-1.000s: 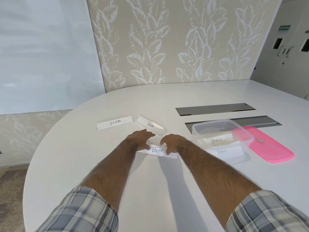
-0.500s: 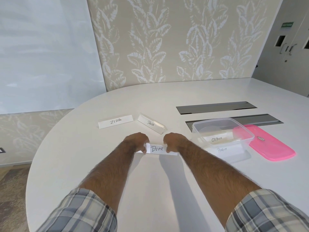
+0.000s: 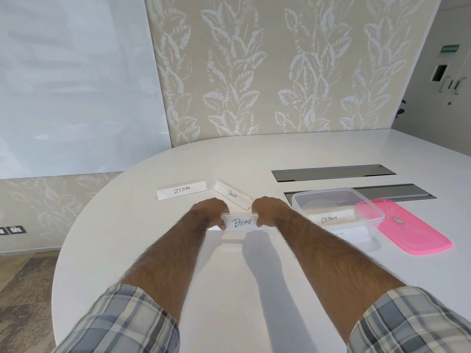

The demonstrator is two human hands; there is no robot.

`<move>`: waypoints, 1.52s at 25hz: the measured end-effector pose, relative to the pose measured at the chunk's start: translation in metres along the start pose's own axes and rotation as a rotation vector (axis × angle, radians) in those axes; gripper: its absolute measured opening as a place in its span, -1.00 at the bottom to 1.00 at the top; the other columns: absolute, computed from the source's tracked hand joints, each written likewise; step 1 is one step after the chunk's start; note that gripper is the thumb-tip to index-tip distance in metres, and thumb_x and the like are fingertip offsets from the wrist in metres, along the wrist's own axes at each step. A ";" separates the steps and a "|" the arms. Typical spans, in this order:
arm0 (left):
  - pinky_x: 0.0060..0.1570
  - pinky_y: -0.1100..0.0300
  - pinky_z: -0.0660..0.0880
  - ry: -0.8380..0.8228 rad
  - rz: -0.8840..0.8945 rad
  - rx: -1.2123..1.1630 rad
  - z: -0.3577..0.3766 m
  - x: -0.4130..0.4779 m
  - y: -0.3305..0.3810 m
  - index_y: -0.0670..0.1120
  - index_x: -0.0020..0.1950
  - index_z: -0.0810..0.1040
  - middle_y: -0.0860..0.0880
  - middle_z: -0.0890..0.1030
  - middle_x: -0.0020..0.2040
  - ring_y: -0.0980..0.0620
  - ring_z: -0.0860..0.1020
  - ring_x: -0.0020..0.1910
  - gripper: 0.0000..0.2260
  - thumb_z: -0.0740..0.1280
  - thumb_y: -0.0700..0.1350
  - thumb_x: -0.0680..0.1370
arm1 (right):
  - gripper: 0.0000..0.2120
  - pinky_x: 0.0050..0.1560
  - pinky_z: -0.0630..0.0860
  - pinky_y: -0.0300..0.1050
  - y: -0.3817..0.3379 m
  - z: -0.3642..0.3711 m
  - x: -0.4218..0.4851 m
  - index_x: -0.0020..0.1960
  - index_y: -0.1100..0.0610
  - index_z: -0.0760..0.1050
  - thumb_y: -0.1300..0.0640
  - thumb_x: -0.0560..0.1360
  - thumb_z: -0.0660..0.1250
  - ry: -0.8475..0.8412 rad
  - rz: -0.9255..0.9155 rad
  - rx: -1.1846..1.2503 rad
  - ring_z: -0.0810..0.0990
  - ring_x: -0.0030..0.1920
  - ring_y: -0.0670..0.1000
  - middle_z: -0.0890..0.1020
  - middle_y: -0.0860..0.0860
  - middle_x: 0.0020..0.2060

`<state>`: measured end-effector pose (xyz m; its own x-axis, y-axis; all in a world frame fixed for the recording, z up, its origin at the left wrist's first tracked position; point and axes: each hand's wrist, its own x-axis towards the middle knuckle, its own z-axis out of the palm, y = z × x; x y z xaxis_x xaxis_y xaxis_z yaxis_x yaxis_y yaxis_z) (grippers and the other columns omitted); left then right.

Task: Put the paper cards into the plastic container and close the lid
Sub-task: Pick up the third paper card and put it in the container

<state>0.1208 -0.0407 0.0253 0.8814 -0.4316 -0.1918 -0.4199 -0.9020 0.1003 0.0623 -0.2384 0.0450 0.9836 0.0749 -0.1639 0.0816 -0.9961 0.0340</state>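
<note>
Cards lie spread over the white desk [image 3: 153,250], largest thing in view. On its right side sits the clear plastic container [image 3: 336,207], holding the "OSTRICH" card [image 3: 330,219], with the pink lid [image 3: 407,230] flat just beside it on the right. Both hands, left hand [image 3: 211,211] and right hand [image 3: 270,210], have their grip clamped on the ends of the "BEAR" card [image 3: 242,222], raised slightly above the desk. Behind rest the "ZEBRA" card [image 3: 182,191] and the "PANDA" card [image 3: 232,196].
</note>
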 end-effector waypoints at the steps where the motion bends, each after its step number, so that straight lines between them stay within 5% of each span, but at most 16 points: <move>1: -0.03 0.06 0.49 0.008 -0.002 -0.003 -0.005 -0.001 0.005 0.13 0.17 0.61 0.09 0.63 0.02 -0.04 0.57 0.08 -0.59 0.52 0.01 0.33 | -0.57 0.11 0.56 0.03 0.005 -0.005 -0.002 0.28 0.16 0.54 0.15 0.42 0.46 0.013 -0.001 -0.004 0.62 0.15 0.18 0.63 0.11 0.17; 12: 0.09 0.01 0.54 0.156 -0.016 -0.018 -0.058 -0.003 0.114 0.07 0.26 0.60 0.05 0.64 0.14 -0.04 0.57 0.17 -0.53 0.54 0.02 0.35 | -0.56 0.16 0.53 -0.02 0.110 -0.060 -0.046 0.31 0.11 0.50 0.12 0.44 0.46 0.131 -0.053 -0.044 0.56 0.23 0.14 0.58 0.06 0.24; 22: -0.08 0.10 0.45 0.207 -0.035 -0.044 -0.049 0.021 0.251 0.10 0.23 0.61 0.03 0.64 0.09 -0.06 0.58 0.12 -0.59 0.52 0.03 0.39 | -0.52 0.20 0.52 0.02 0.244 -0.060 -0.085 0.35 0.07 0.49 0.14 0.45 0.48 0.144 -0.035 -0.011 0.56 0.24 0.12 0.56 0.05 0.27; 38: 0.13 0.03 0.46 0.141 -0.113 -0.057 -0.021 0.073 0.294 0.04 0.37 0.52 0.02 0.55 0.32 -0.07 0.53 0.29 -0.53 0.49 -0.04 0.47 | -0.54 0.22 0.51 0.03 0.302 -0.023 -0.047 0.35 0.10 0.48 0.15 0.47 0.44 0.078 -0.103 -0.083 0.54 0.27 0.13 0.54 0.07 0.29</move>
<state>0.0661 -0.3366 0.0616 0.9456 -0.3183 -0.0668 -0.3068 -0.9412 0.1417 0.0443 -0.5417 0.0858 0.9786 0.1832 -0.0940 0.1925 -0.9759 0.1028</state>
